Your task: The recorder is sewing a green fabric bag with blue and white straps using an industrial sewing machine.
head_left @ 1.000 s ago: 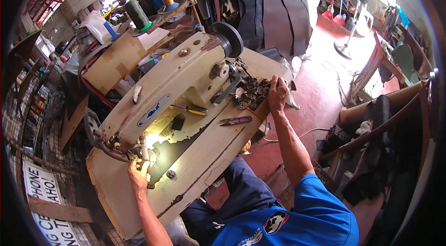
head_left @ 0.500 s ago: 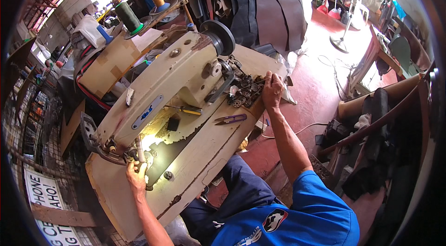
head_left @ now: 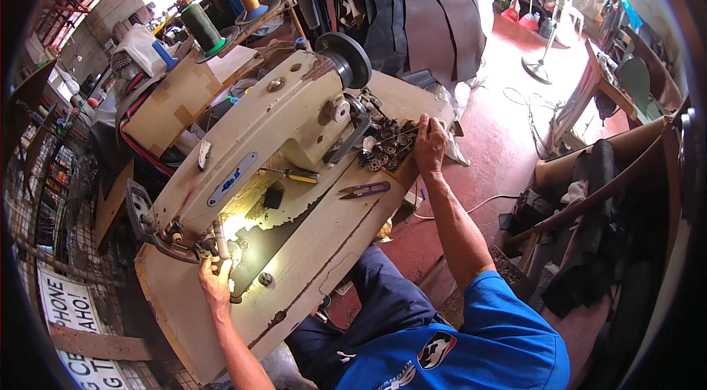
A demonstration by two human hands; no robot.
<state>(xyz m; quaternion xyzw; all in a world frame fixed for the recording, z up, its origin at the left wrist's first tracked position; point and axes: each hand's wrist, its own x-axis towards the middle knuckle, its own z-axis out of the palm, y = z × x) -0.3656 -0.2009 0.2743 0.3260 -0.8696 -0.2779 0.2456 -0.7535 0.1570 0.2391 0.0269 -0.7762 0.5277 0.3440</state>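
Observation:
A large cream sewing machine [head_left: 258, 128] stands on a worn, pale table [head_left: 302, 239]. At its lit needle end, my left hand [head_left: 216, 281] has its fingers closed up against the small metal parts under the head; what they pinch is too small to make out. My right hand [head_left: 431, 147] is closed at the table's right end, beside a heap of metal bobbins and small parts [head_left: 390, 143]. A thin line seems to run from its fingertips over the heap, but its kind is unclear. Purple thread snips [head_left: 365, 190] and a yellow-handled screwdriver [head_left: 298, 176] lie between my hands.
A loose bobbin-like part [head_left: 266, 279] lies near my left hand. The black handwheel [head_left: 345, 60] sticks up at the machine's far end. Thread cones [head_left: 200, 25] stand behind it. Dark leather sheets [head_left: 427, 14] hang at the back. A stand fan [head_left: 541, 66] is on the red floor.
Almost nothing differs. Both hands keep their places, and the whole view has shifted very slightly.

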